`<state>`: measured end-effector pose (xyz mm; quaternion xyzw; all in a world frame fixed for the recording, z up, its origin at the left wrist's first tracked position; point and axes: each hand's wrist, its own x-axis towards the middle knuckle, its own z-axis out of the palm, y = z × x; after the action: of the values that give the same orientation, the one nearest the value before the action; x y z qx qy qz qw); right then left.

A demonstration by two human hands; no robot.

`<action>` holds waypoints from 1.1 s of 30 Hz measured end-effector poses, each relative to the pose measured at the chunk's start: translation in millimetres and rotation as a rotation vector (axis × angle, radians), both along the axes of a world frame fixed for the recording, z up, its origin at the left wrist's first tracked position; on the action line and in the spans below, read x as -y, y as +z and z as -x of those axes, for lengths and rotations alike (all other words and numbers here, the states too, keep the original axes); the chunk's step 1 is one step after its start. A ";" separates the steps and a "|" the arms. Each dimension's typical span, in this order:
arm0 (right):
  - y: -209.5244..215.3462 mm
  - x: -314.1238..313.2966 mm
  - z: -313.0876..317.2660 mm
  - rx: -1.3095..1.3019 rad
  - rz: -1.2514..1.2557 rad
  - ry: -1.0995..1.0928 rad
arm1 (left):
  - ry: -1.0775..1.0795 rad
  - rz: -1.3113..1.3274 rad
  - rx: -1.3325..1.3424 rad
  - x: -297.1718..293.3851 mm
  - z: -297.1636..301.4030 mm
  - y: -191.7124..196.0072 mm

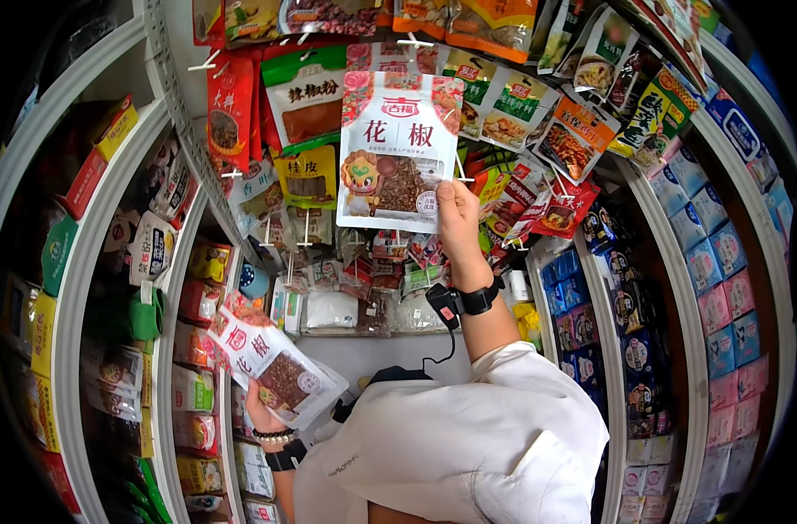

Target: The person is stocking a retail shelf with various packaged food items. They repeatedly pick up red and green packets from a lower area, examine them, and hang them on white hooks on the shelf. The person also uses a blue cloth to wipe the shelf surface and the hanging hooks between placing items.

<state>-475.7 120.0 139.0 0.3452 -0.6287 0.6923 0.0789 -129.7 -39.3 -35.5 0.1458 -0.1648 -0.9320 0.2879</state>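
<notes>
My right hand (460,214) is raised to the hanging display and grips the lower right edge of a white, pink-flowered packet of Sichuan peppercorns (398,153). This packet is upright, its front toward me, with reddish-brown grains behind a clear window and a cartoon figure beside it. Lower and to the left, my left hand (262,412) holds a matching packet of Sichuan peppercorns (281,360) by its lower left side, tilted. Behind the upper packet, part of another pink-flowered packet (390,58) shows. Whether the upper packet is on a hook is hidden.
Hooks around the packets carry a green-and-clear chilli powder bag (307,98), a yellow spice packet (306,176), red packets (230,113) and an orange one (575,135). White-framed shelves of goods flank me on the left (65,349) and right (604,349).
</notes>
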 end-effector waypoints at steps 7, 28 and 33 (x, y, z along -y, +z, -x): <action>1.9 15.6 38.7 0.046 0.110 0.000 | 0.066 -0.005 0.093 4.1 -6.0 -16.3; -48.5 23.8 -69.3 0.251 -0.344 0.790 | -0.005 0.170 0.242 2.7 65.8 61.7; -63.4 31.0 -93.2 0.139 -0.443 0.582 | 0.192 0.604 0.290 -8.4 86.3 106.3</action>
<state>-382.5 89.0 75.6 0.4704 -0.6425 0.5549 -0.2408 -216.0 -30.9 70.9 0.1999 -0.4581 -0.7794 0.3779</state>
